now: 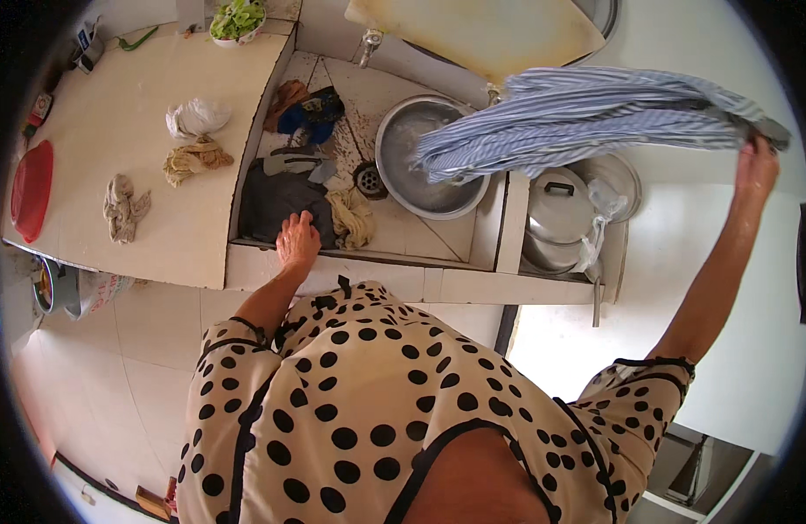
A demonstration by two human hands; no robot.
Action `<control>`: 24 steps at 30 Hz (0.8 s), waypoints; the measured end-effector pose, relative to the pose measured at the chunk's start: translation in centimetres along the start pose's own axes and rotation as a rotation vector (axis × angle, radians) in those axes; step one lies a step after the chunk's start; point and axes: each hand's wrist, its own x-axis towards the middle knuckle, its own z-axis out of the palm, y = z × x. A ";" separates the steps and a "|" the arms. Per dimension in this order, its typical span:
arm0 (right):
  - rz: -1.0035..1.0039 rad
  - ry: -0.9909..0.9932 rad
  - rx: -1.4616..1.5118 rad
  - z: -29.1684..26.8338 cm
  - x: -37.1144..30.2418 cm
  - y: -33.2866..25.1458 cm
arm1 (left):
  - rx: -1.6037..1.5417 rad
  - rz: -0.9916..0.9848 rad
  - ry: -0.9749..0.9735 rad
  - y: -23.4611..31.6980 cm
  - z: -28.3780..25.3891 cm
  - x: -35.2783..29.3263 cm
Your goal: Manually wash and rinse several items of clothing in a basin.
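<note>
My right hand (756, 168), raised at the far right, is closed on one end of a blue-and-white striped cloth garment (577, 122). The garment stretches leftward, and its other end hangs over a round metal basin (394, 166) with water in it. My left hand (298, 242) is at the sink's front edge, fingers loosely bent and apart, with no object seen in it. It lies by a dark grey cloth (280, 205) and a cream cloth (352, 218) in the tiled sink (438, 240). A blue and brown bundle of cloth (311, 113) lies farther back.
Left of the sink, a counter (176, 236) bears white, tan and beige cloths (197, 162), a red basin (32, 192) and a bowl of greens (237, 19). A tap (370, 45) juts over the sink. Lidded pots (556, 205) stand to its right.
</note>
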 end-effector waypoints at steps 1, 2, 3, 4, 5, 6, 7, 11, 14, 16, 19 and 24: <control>-0.003 0.068 0.056 -0.8 1.0 -1.0 | 0.003 -0.005 0.000 0.0 0.1 -0.1; -0.064 0.039 0.104 -1.6 1.4 -1.4 | 0.004 -0.003 -0.002 0.0 0.1 -0.1; -0.063 0.040 0.104 -2.4 1.2 -0.6 | 0.013 0.005 0.004 0.0 0.1 -0.1; -0.026 0.060 0.144 -1.1 -0.9 0.1 | 0.025 0.005 0.011 0.0 -0.1 -0.2; 0.014 0.082 0.184 0.4 -3.6 1.3 | 0.032 -0.002 0.012 -0.2 -0.2 -0.4; 0.093 0.136 0.179 2.3 -7.2 2.7 | 0.033 -0.006 0.011 -0.1 -0.4 -0.4; 0.060 -0.060 0.064 0.1 -8.1 7.5 | 0.027 0.006 0.010 0.4 -0.4 -0.2; 0.271 -0.527 -0.279 10.5 -27.8 15.8 | 0.047 -0.041 0.037 -0.8 0.1 -0.6; 0.693 -0.547 -0.236 12.0 -38.9 26.4 | 0.031 0.025 0.051 0.4 0.3 0.5; 0.924 -0.467 -0.109 12.6 -44.2 31.1 | -0.036 -0.048 0.004 0.2 0.5 1.3; 0.948 -0.587 -0.123 12.9 -43.4 29.4 | -0.125 -0.121 -0.046 -0.2 -0.7 3.6; 0.464 -0.535 -0.002 9.5 -29.8 20.1 | -0.094 0.001 0.122 1.2 -4.4 13.6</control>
